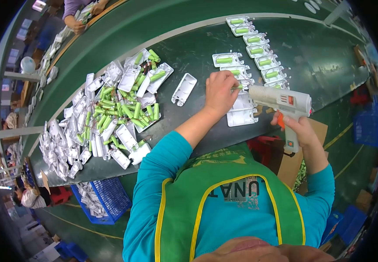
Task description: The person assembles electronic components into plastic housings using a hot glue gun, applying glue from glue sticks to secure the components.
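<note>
My right hand (301, 130) grips a white glue gun (280, 98) by its handle, a finger at the orange trigger. Its nozzle points left, toward the fingertips of my left hand (220, 92). Those fingers are closed on a green battery (240, 87) over a white plastic shell in the near row; they partly hide both. Just nearer to me in that row lie white shells without batteries (241, 118). Farther up, a white shell (226, 60) has a green battery lying in it. A second row of shells with batteries (265, 62) runs alongside on the right.
A heap of white shells (60, 146) and green batteries (130, 111) covers the table's left part. One loose shell (183, 89) lies between heap and rows. A blue basket (112, 198) of white parts stands below left. Another person's hands (77, 26) work across the table.
</note>
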The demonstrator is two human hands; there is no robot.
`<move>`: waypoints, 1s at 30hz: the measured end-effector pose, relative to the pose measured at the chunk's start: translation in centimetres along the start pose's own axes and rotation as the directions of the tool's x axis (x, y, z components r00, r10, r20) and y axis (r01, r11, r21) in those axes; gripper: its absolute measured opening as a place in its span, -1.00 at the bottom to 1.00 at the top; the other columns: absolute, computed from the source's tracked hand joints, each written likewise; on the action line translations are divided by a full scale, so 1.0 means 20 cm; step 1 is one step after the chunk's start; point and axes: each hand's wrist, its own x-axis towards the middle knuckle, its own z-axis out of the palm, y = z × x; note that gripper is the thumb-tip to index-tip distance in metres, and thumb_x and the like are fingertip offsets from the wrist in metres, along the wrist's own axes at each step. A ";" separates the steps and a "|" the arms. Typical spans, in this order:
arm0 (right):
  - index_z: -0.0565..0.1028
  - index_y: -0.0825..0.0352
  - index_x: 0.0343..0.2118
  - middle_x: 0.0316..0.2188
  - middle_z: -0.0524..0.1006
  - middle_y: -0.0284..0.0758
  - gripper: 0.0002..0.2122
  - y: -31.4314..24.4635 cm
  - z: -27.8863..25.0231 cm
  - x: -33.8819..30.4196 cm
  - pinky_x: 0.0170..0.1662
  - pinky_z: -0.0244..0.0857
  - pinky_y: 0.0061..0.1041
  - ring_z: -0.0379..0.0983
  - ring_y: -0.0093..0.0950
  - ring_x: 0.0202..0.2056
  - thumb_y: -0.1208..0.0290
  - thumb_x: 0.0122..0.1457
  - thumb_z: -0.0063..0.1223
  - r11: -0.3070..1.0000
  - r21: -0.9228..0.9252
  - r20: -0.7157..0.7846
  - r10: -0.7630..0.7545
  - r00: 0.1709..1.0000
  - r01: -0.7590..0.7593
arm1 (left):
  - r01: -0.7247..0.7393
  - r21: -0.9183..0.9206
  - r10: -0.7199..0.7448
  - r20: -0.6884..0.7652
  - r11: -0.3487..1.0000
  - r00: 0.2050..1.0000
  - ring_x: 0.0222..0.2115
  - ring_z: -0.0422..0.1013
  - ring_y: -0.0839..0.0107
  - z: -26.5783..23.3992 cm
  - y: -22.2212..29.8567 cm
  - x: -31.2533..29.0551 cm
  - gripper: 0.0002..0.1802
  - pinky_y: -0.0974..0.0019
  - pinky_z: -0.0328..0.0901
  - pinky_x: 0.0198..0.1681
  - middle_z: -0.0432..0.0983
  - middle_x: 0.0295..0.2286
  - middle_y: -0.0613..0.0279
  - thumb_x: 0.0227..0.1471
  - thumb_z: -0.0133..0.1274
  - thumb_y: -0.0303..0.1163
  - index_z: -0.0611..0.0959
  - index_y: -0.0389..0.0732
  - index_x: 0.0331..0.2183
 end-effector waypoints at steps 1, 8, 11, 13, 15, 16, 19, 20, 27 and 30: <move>0.41 0.35 -0.07 -0.32 0.53 -0.31 -0.61 -0.01 0.01 0.00 -0.28 0.29 -0.55 0.44 -0.53 -0.25 0.21 0.11 0.11 1.000 -0.003 0.004 -0.005 1.000 0.005 | 0.022 0.008 -0.022 -0.013 1.000 1.000 -0.21 0.31 0.23 0.00 0.00 0.00 -0.81 0.19 0.19 -0.15 0.45 -0.30 0.36 -0.25 0.27 -0.44 0.61 -0.04 -0.48; 0.40 0.37 -0.06 -0.29 0.54 -0.29 -0.58 0.01 -0.01 0.04 -0.28 0.30 -0.56 0.47 -0.50 -0.23 0.19 0.11 0.09 0.999 -0.045 0.020 -0.007 1.000 0.008 | 0.052 0.041 -0.051 -0.004 0.998 0.999 -0.21 0.28 0.23 0.01 -0.01 -0.01 -0.83 0.19 0.19 -0.15 0.40 -0.33 0.34 -0.26 0.28 -0.41 0.66 -0.03 -0.47; 0.40 0.38 -0.05 -0.29 0.54 -0.28 -0.58 0.01 -0.02 0.05 -0.28 0.30 -0.56 0.47 -0.50 -0.24 0.20 0.11 0.09 0.999 -0.045 0.024 -0.013 1.000 0.014 | 0.057 0.059 -0.056 -0.004 0.997 0.998 -0.22 0.28 0.24 0.01 -0.02 0.00 -0.84 0.19 0.18 -0.15 0.39 -0.34 0.34 -0.25 0.29 -0.39 0.67 -0.02 -0.48; 0.40 0.39 -0.05 -0.30 0.54 -0.29 -0.59 0.01 -0.01 0.05 -0.28 0.30 -0.57 0.47 -0.51 -0.25 0.21 0.12 0.09 0.999 -0.047 0.020 -0.019 1.000 0.020 | 0.063 0.070 -0.063 -0.001 0.996 0.998 -0.22 0.28 0.24 0.01 -0.01 0.00 -0.84 0.19 0.18 -0.15 0.39 -0.34 0.34 -0.25 0.29 -0.38 0.67 -0.01 -0.47; 0.40 0.39 -0.06 -0.31 0.54 -0.29 -0.60 0.00 0.01 0.06 -0.28 0.30 -0.57 0.47 -0.51 -0.25 0.21 0.13 0.08 0.999 -0.046 0.012 -0.024 1.000 0.025 | 0.068 0.081 -0.068 0.000 0.994 0.998 -0.21 0.28 0.24 0.01 -0.01 0.01 -0.84 0.19 0.18 -0.15 0.39 -0.34 0.33 -0.25 0.29 -0.37 0.68 -0.01 -0.46; 0.40 0.39 -0.06 -0.32 0.54 -0.29 -0.61 0.00 0.01 0.06 -0.28 0.30 -0.57 0.46 -0.51 -0.25 0.22 0.13 0.08 0.998 -0.046 0.002 -0.031 1.000 0.031 | 0.071 0.083 -0.071 0.005 0.994 0.997 -0.21 0.28 0.24 0.00 0.00 0.01 -0.80 0.19 0.18 -0.15 0.38 -0.33 0.33 -0.25 0.29 -0.37 0.68 0.00 -0.42; 0.43 0.33 -0.11 -0.34 0.52 -0.35 -0.64 0.00 0.01 0.08 -0.30 0.28 -0.57 0.44 -0.56 -0.27 0.19 0.13 0.10 0.998 -0.058 -0.017 -0.032 0.999 0.031 | 0.069 0.084 -0.070 0.007 0.994 0.998 -0.21 0.28 0.23 0.00 0.01 0.01 -0.70 0.19 0.18 -0.14 0.38 -0.33 0.32 -0.24 0.29 -0.36 0.69 0.02 -0.32; 0.43 0.33 -0.11 -0.34 0.52 -0.35 -0.64 0.00 0.01 0.08 -0.30 0.28 -0.57 0.44 -0.56 -0.27 0.19 0.13 0.10 0.998 -0.057 -0.017 -0.032 0.999 0.031 | 0.064 0.082 -0.065 0.003 0.995 0.998 -0.21 0.28 0.23 0.00 0.01 0.01 -0.64 0.19 0.18 -0.13 0.38 -0.32 0.31 -0.24 0.29 -0.36 0.69 0.04 -0.26; 0.41 0.38 -0.08 -0.34 0.54 -0.31 -0.63 -0.01 0.03 0.09 -0.30 0.29 -0.57 0.46 -0.52 -0.26 0.23 0.15 0.06 0.995 -0.095 -0.021 -0.024 0.999 0.022 | 0.077 0.096 -0.077 -0.002 0.992 0.997 -0.20 0.27 0.22 0.00 0.02 0.01 -0.62 0.18 0.17 -0.12 0.38 -0.29 0.29 -0.25 0.29 -0.36 0.67 -0.03 -0.25; 0.41 0.38 -0.08 -0.34 0.54 -0.31 -0.63 -0.01 0.03 0.08 -0.31 0.29 -0.58 0.47 -0.52 -0.27 0.23 0.14 0.06 0.995 -0.101 -0.016 -0.018 1.000 0.017 | 0.106 0.095 -0.105 -0.020 0.990 0.994 -0.20 0.26 0.21 0.00 0.01 0.00 -0.71 0.17 0.16 -0.13 0.37 -0.30 0.28 -0.26 0.30 -0.36 0.66 -0.06 -0.34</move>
